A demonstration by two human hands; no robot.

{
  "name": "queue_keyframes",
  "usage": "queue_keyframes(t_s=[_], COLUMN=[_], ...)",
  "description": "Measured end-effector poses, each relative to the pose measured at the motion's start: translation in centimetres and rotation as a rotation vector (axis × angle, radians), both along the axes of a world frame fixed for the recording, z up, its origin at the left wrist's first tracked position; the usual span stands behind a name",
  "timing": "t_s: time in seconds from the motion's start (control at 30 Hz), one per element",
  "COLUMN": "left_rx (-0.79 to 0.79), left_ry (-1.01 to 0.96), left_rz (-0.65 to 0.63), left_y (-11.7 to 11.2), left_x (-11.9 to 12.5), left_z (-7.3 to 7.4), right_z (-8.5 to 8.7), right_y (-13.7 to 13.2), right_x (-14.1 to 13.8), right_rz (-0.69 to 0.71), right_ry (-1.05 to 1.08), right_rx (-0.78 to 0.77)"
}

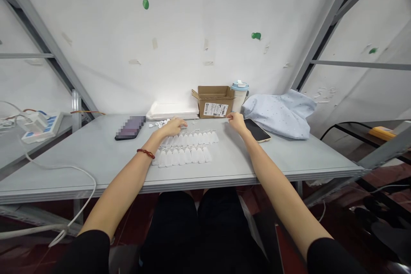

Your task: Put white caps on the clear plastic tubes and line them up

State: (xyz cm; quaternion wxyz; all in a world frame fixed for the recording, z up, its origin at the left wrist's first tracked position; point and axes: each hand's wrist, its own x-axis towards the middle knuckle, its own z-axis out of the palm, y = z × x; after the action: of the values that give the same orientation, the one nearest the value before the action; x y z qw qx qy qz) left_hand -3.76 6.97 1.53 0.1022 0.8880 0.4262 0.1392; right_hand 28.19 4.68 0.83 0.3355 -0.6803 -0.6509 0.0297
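My left hand [174,127] is held palm down over the far end of the white pieces, its fingertips pointing right and slightly apart. Nothing shows between those fingers. Small white caps [159,123] lie just behind it. Two rows of translucent white oval pieces with thin cords are spread on the table: a front row [182,156] and a back row [199,138], partly covered by my left hand and wrist. Near the lower right corner of a cardboard box [215,101], my right hand [236,122] has its fingers bent together; anything inside them is too small to tell.
Behind my left hand is a stack of white trays [173,110]. A phone [130,127] lies left. To the right are a blue-lidded cup [239,96], a dark-screened device [257,130] and pale blue cloth [279,113]. A power strip [45,127] and cable [64,166] occupy the left side.
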Motion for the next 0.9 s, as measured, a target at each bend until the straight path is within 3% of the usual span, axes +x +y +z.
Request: queue_keyframes(t_s=[0.2, 0.4, 0.6, 0.73, 0.9], left_rx=[-0.036, -0.007, 0.009, -0.012, -0.107], left_ry=[-0.030, -0.180, -0.460, -0.735, -1.052], left_rz=[0.010, 0.028, 0.067, 0.191, 0.297], left_y=[0.3, 0.4, -0.8, -2.2, -3.1], left_x=[-0.2, -0.3, -0.2, 0.0, 0.2], left_z=[-0.4, -0.5, 0.9, 2.1, 2.6], right_z=[0.6, 0.5, 0.1, 0.1, 0.7], right_y=[-0.5, -1.0, -0.9, -0.9, -1.4], right_x=[0.9, 1.1, 0.9, 0.4, -0.8], right_rz=[-0.045, -0.039, 0.014, 0.042, 0.193], right_ry=[-0.110, -0.231, -0.299, -0.331, -0.098], right_rx=[-0.037, -0.164, -0.253, -0.248, -0.157])
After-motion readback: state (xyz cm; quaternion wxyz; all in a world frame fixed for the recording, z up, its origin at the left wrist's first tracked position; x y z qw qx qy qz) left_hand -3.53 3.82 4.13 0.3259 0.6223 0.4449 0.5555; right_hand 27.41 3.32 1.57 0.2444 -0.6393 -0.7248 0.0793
